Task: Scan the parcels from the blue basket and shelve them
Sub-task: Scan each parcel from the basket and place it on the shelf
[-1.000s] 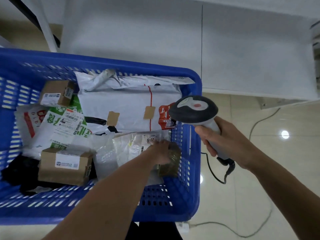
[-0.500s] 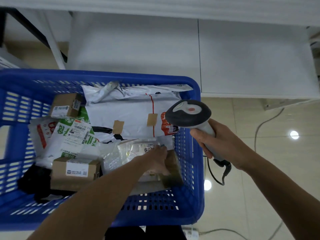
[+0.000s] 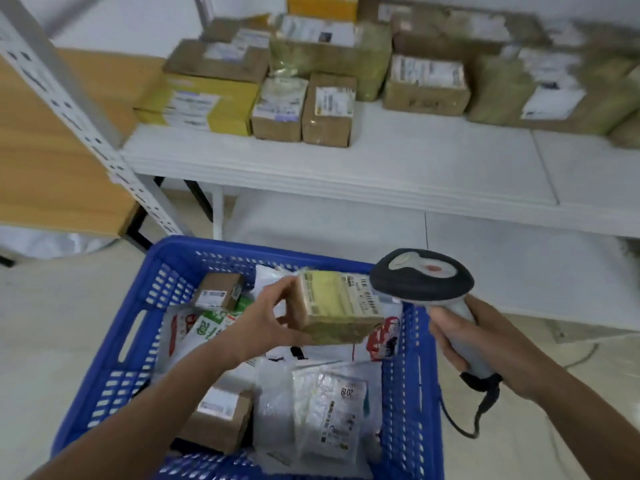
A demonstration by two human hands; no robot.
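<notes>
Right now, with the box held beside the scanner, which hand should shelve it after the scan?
Left, probably. The left hand grips the small box over the blue basket, and the white shelf ahead shows bare space. The right hand is wrapped round the scanner.

- The left hand [image 3: 265, 325] reached out above the blue basket [image 3: 114, 355], thumb and fingers gripping a small box [image 3: 337, 306].
- The right hand [image 3: 485, 344] hung just right of the basket, fingers wrapped round a scanner [image 3: 420, 275].
</notes>
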